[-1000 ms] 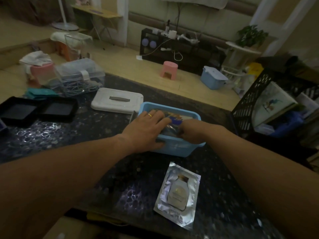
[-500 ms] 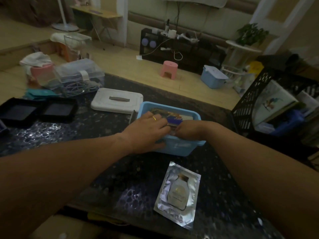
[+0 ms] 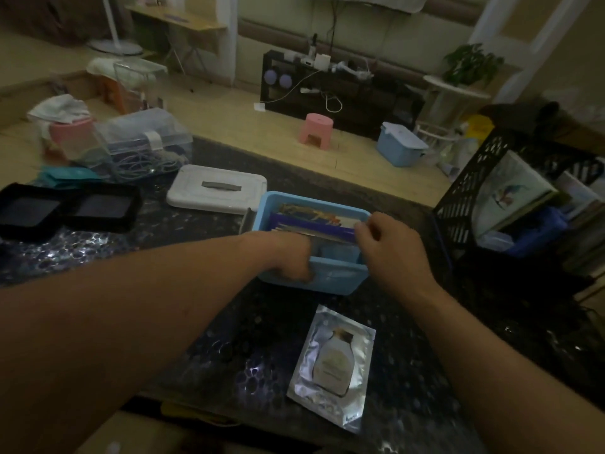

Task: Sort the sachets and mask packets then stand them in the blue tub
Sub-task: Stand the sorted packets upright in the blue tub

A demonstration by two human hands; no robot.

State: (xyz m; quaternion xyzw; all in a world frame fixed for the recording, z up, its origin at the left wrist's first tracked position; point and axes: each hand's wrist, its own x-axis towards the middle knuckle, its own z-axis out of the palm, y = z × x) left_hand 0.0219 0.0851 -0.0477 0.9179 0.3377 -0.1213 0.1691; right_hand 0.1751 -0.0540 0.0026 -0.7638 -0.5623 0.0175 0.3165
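The blue tub [image 3: 337,278] sits mid-table with several sachets and mask packets [image 3: 314,221] standing on edge along its back half. My left hand [image 3: 289,257] hooks over the tub's front left corner, fingers down inside and mostly hidden, thumb blurred against the outside wall. My right hand [image 3: 391,245] is at the tub's right side and pinches the right ends of the standing packets. One silver mask packet [image 3: 334,365] with a bottle picture lies flat on the table in front of the tub, touched by neither hand.
A white lid [image 3: 216,188] lies left of the tub. Two black trays [image 3: 68,209] sit at far left, with a clear box of cables [image 3: 144,145] behind them. A black lattice rack [image 3: 471,198] with books stands at right. The table's near edge runs below the silver packet.
My left hand left the top of the packets and dropped to the tub's front left corner. My right hand rose from inside the tub to the packets' right ends, which now stand more upright.
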